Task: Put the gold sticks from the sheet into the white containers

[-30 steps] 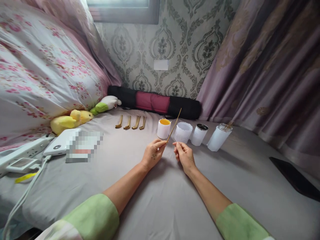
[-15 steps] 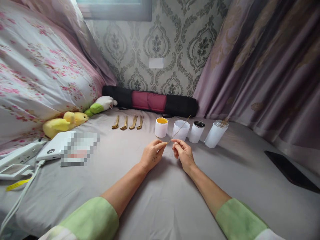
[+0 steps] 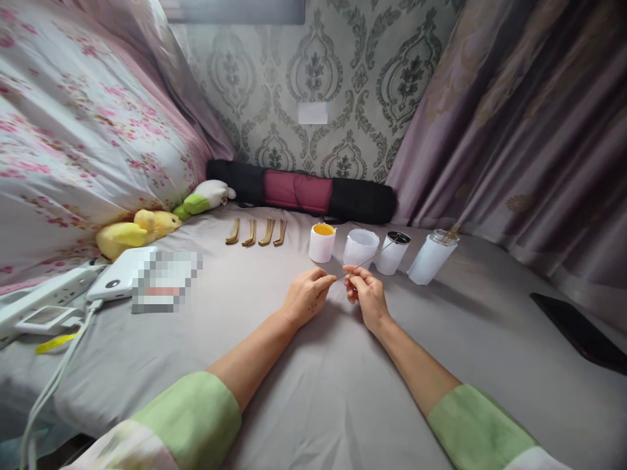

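- The left hand [image 3: 306, 297] pinches the near end of a thin stick [image 3: 370, 258]; a firm, steady pinch there should serve as the anchor.
- The right hand [image 3: 366, 295] closes narrowly on the stick just beyond; light fingertip pressure seems best, since so slim a piece could bend or snap.
- The stick slants up before the white cup [image 3: 361, 247] toward the dark-mouthed cup [image 3: 392, 256]; its tip is best kept clear of both rims.
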Tool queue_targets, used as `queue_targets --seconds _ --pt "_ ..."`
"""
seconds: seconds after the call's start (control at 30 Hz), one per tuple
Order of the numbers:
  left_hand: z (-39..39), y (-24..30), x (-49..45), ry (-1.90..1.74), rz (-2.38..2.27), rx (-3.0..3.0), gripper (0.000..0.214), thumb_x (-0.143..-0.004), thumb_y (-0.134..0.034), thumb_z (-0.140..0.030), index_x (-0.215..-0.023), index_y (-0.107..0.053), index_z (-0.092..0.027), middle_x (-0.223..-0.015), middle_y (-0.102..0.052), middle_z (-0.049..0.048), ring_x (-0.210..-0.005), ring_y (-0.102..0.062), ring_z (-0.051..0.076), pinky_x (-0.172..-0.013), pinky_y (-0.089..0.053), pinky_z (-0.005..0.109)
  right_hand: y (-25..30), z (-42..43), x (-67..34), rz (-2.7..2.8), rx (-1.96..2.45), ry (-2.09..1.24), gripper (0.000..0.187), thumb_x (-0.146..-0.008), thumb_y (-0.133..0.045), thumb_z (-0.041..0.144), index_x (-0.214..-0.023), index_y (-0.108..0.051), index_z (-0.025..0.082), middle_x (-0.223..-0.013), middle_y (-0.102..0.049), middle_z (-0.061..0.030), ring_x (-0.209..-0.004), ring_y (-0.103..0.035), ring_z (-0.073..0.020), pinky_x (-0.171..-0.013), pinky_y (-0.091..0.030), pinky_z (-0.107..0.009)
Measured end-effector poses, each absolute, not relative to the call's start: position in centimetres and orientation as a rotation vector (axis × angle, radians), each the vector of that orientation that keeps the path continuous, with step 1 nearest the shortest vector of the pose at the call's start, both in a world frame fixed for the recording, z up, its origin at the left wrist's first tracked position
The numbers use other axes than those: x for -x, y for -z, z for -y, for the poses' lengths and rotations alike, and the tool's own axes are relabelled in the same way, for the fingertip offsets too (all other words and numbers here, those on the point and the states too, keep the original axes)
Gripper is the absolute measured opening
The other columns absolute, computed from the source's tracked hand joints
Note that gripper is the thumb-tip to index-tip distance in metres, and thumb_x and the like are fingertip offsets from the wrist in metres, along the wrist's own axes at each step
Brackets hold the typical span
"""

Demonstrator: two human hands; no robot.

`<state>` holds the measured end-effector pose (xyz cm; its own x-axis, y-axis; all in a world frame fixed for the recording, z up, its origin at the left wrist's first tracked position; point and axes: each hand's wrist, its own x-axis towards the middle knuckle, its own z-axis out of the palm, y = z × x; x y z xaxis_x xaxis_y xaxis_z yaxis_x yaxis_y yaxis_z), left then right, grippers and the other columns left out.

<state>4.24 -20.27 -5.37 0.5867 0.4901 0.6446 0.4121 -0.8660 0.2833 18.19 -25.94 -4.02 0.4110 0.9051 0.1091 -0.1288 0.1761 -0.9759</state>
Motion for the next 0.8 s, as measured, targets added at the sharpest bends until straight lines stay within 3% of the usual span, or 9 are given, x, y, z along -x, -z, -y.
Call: queue_targets --seconds 0.8 --pt "20.23 5.24 -4.12 -1.013 -0.824 -2.743 0.029 -0.087 -0.035 -0.022 -0.097 -0.061 -0.021 -0.087 -0.055 0.0056 -0.079 -0.051 0.015 -0.072 -0.041 0.026 4.27 25.94 -18.15 0.834 1.152 -0.953 0.023 -0.066 -0.055 0.029 -0.085 -0.057 0.016 -0.060 -0.049 0.0030 -0.043 -0.040 -0.0050 -0.036 -0.029 -0.018"
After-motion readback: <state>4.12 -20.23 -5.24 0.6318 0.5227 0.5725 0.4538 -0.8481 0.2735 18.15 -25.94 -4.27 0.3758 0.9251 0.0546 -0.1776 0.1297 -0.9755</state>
